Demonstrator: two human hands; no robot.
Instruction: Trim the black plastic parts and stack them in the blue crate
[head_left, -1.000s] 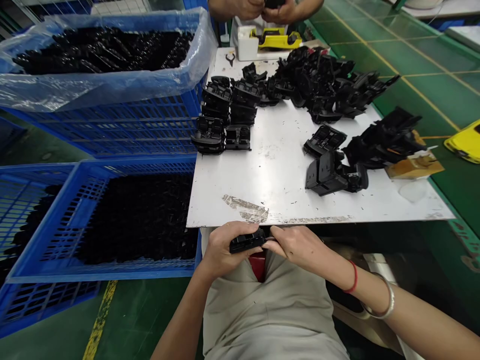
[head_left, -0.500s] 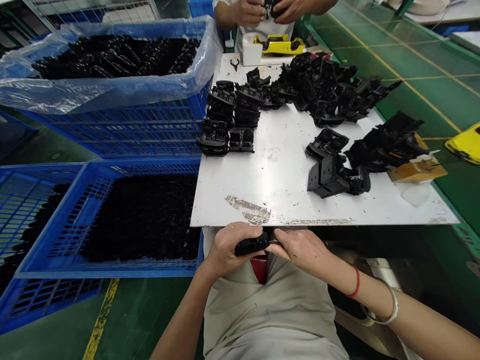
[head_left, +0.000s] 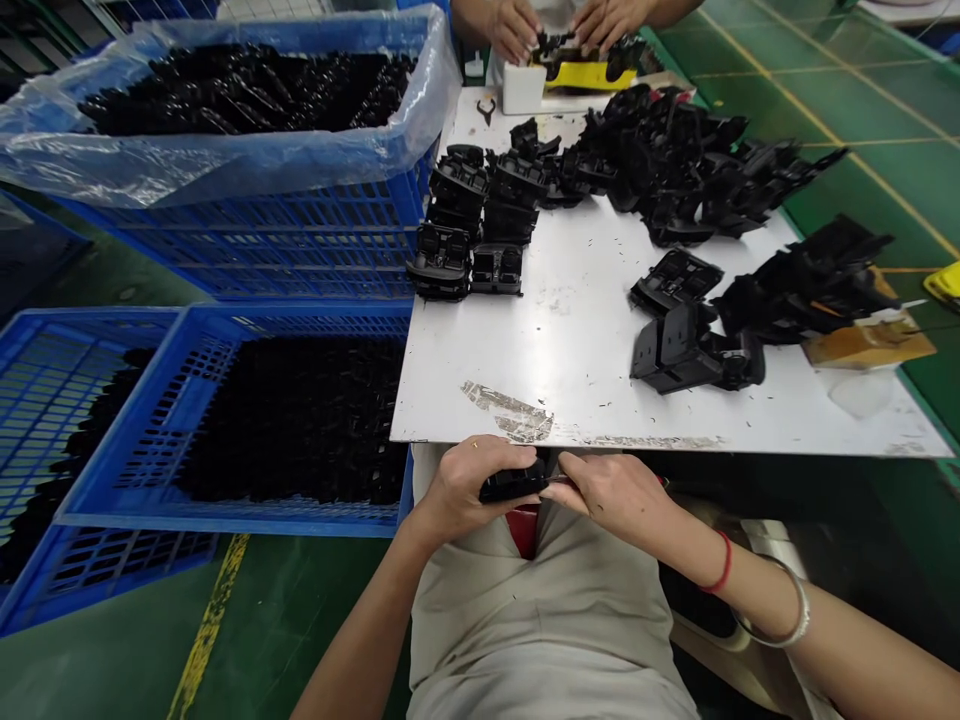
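Observation:
Just below the front edge of the white table, over my lap, my left hand is closed around a black moulded plastic part. My right hand pinches a thin tool whose tip meets the right end of that part. The tool's kind cannot be made out, as my fingers cover most of it. Similar black plastic car-interior mouldings stand on the table beyond my right hand. More of them are stacked in two rows at the table's left edge.
A large heap of black parts covers the back of the table. Blue crates filled with black parts stand at left, one lined with plastic film. Opposite, a co-worker's hands are at a yellow toy car body. Pliers lie nearby.
The camera view has shifted slightly. My hands still grip the black part and the thin tool at the table edge. The co-worker's hands have come down onto the yellow car body.

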